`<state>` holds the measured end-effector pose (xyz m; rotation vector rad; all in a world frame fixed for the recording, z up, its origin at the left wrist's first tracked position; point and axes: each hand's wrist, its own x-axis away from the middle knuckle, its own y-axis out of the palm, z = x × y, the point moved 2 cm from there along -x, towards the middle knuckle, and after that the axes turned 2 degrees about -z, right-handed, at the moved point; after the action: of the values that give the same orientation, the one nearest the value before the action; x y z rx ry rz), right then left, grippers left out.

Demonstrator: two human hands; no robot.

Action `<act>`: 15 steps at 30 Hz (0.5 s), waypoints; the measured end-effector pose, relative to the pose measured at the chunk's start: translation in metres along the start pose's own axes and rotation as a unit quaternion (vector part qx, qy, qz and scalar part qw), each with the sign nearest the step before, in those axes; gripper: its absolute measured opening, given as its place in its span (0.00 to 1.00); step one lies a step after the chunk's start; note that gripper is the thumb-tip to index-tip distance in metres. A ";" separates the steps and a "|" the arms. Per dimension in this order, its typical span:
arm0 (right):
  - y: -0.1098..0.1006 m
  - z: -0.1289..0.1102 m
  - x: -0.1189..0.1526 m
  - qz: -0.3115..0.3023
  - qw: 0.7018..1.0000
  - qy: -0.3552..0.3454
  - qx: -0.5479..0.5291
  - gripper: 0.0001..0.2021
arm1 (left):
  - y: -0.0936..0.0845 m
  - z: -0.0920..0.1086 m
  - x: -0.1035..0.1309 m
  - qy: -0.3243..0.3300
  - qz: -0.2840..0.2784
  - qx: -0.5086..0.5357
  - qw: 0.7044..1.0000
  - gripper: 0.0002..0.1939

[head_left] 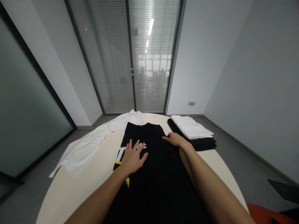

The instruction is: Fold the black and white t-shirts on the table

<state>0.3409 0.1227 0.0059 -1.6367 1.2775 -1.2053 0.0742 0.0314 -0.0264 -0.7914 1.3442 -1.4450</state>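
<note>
A black T-shirt (pixel 156 168) with white lettering and yellow print lies lengthwise on the table, its sides folded inward into a long strip. My left hand (pixel 133 158) rests flat on the left part of it, fingers spread, beside the small white print. At the shirt's right edge, my right hand (pixel 174 139) has its fingers closed on the fabric near the far end. The undersides of those fingers are hidden.
On the left of the round cream table (pixel 98 174) a white long-sleeved garment (pixel 86 149) lies loosely spread. A folded white garment (pixel 190 127) tops a stack of folded black clothes (pixel 203 144) at the right. Something red (pixel 263 214) shows at lower right.
</note>
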 end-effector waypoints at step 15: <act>-0.011 -0.046 0.026 0.022 0.995 -0.069 -0.063 0.29 | -0.004 0.008 0.001 0.084 -0.017 -0.012 0.996 0.28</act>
<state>0.3017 0.1003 0.0362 -1.7414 1.3170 -0.9846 0.0809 0.0275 -0.0213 -0.7248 1.4824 -1.5534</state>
